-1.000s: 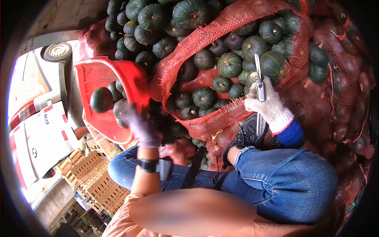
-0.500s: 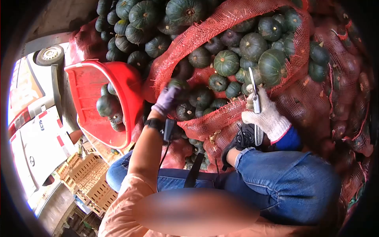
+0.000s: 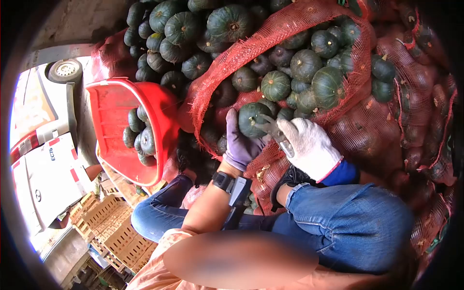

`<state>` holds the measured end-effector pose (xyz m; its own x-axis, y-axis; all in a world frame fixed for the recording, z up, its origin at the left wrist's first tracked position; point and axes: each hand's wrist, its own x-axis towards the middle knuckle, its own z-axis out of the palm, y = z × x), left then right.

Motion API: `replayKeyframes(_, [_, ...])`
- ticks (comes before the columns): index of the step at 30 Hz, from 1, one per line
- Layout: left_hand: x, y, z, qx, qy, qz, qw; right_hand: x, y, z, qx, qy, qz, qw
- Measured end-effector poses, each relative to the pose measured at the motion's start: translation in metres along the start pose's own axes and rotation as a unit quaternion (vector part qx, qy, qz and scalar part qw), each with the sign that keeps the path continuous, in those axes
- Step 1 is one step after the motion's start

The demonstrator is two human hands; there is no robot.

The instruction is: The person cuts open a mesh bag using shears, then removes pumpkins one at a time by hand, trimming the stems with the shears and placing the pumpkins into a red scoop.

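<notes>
My left hand (image 3: 241,145), in a purple glove, holds a round dark green squash (image 3: 253,120) from below and its left side, above the open red mesh sack (image 3: 263,36). My right hand (image 3: 309,147), in a white glove with a blue cuff, grips metal cutters (image 3: 276,131). Their jaws reach the right side of the held squash, near its stem. Behind both hands lie several green squashes (image 3: 275,85) inside the sack. My right fingers are wrapped round the cutter handles.
A tipped red basket (image 3: 108,116) with several squashes stands at the left. More squashes (image 3: 181,28) are piled at the top. Filled mesh sacks (image 3: 415,101) lie at the right. Yellow crates (image 3: 104,212) and a white vehicle (image 3: 48,179) are at the lower left.
My left hand has moved right and now holds a squash up in front of me. My right hand has brought the cutters left against it, and their jaws now point left.
</notes>
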<state>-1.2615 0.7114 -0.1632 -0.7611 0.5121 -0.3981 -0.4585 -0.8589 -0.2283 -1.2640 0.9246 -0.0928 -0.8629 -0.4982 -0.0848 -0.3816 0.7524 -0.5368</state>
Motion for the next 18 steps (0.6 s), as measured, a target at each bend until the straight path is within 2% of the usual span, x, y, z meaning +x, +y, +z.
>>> replayKeyframes(1, [0.008, -0.004, -0.004, -0.115, -0.03, -0.015, 0.993, -0.002, -0.001, -0.001, -0.035, -0.005, 0.006, 0.999])
replayKeyframes(2, [0.008, -0.013, 0.011, 0.093, 0.083, 0.071, 0.99, -0.003, -0.001, -0.002, -0.07, -0.011, 0.012, 0.997])
replayKeyframes(5, [0.008, -0.017, 0.015, 0.106, 0.073, 0.07, 0.989, -0.004, 0.005, 0.005, -0.081, 0.002, 0.038, 0.996])
replayKeyframes(8, [0.008, -0.018, 0.02, 0.176, 0.07, 0.105, 0.976, -0.003, 0.003, 0.005, -0.052, -0.012, 0.047, 0.997])
replayKeyframes(11, [0.008, -0.02, 0.021, 0.185, 0.09, 0.134, 0.969, -0.003, 0.003, 0.01, -0.022, 0.004, 0.065, 0.998])
replayKeyframes(14, [0.012, -0.018, 0.006, 0.268, 0.109, 0.214, 0.933, 0.001, 0.0, 0.003, -0.011, -0.077, 0.099, 0.992])
replayKeyframes(15, [0.014, -0.017, 0.002, 0.445, 0.128, 0.277, 0.842, 0.003, 0.0, 0.003, 0.011, -0.105, 0.106, 0.989])
replayKeyframes(16, [0.014, -0.016, -0.003, 0.602, 0.142, 0.327, 0.714, 0.003, 0.0, 0.005, 0.035, -0.134, 0.114, 0.984])
replayKeyframes(17, [0.015, -0.018, 0.0, 0.587, 0.178, 0.334, 0.716, 0.004, 0.002, 0.009, 0.058, -0.162, 0.122, 0.977])
replayKeyframes(18, [0.017, -0.019, 0.003, 0.57, 0.213, 0.34, 0.717, 0.003, 0.014, 0.023, 0.213, -0.155, 0.093, 0.96])
